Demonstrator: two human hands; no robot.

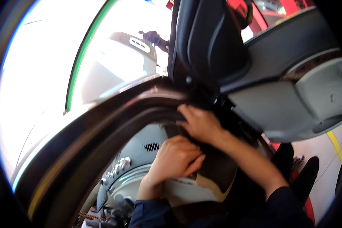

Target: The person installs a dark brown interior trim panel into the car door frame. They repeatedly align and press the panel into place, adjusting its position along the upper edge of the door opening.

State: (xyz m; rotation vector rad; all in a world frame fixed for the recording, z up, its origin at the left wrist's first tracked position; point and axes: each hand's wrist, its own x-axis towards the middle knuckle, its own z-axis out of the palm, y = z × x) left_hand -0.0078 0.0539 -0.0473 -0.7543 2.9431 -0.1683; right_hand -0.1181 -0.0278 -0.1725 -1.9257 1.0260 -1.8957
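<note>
At the door frame, right hand (201, 123) and left hand (176, 157) pinch the black seal (171, 114), which runs up-left; right hand higher.

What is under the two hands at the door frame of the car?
Under the left hand and right hand lies a dark trim strip along the door frame. Below shows a grey dashboard with a vent. The part beneath the palms is hidden.
</note>
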